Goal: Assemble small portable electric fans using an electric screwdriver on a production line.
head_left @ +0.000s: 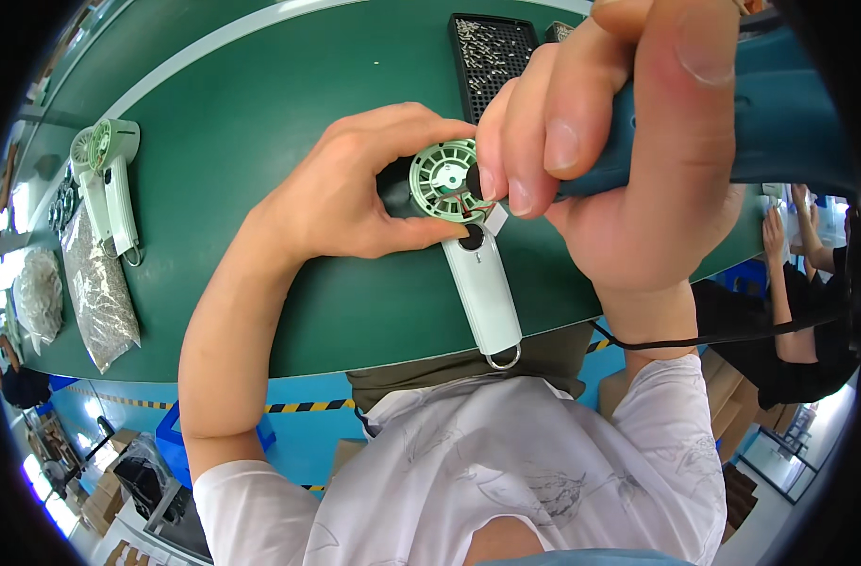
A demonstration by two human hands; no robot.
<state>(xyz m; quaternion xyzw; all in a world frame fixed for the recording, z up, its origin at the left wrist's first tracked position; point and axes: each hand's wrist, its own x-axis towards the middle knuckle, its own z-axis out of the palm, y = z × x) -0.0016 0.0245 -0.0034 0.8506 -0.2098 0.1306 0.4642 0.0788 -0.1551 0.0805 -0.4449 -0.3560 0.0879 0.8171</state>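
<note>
A small handheld fan (485, 288) lies on the green table, its white handle pointing toward me with a metal ring at the end. Its round, light green head (440, 193) is uncovered, showing a slotted ring and thin wires. My left hand (369, 184) curls around the head, thumb by the black button, and steadies it. Above the fan, my right hand (619, 141) grips a dark blue electric screwdriver (779, 113), whose black tip reaches down to the right side of the fan head. The exact contact of the tip is hidden behind my fingers.
A black tray (492, 61) of small screws stands beyond the fan. At the left, more fans (114, 179) lie near a clear bag of small metal parts (100, 288) and another plastic bag (37, 297). A black cable (723, 340) runs off right, where another person's arm (779, 274) shows.
</note>
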